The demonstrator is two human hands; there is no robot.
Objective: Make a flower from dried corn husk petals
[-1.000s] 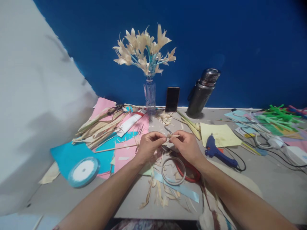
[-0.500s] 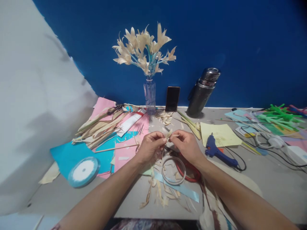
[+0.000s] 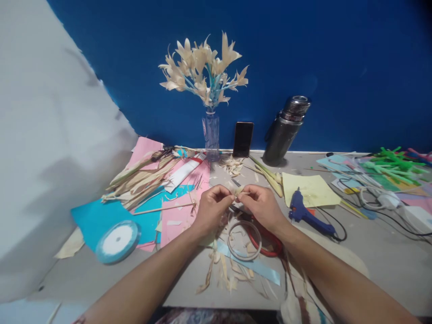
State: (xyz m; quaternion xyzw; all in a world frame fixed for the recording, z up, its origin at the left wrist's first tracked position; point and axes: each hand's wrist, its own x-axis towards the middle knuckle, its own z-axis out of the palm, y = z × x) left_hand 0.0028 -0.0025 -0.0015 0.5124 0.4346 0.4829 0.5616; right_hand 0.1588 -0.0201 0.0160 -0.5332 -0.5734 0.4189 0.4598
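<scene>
Being pinched by left hand and right hand, both nearly closed, a strip is held above the tabletop, seemingly unfinished; flowers are already stood in a bottle near the back edge.

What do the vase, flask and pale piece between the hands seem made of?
Vase: clear plastic or glass; see-through with streaky highlights.
Flask: probably metal; dark body duller, polished-looking top glinting.
Pale piece: possibly dried husk; thin and matt, but small and partly hidden, so uncertain.
</scene>
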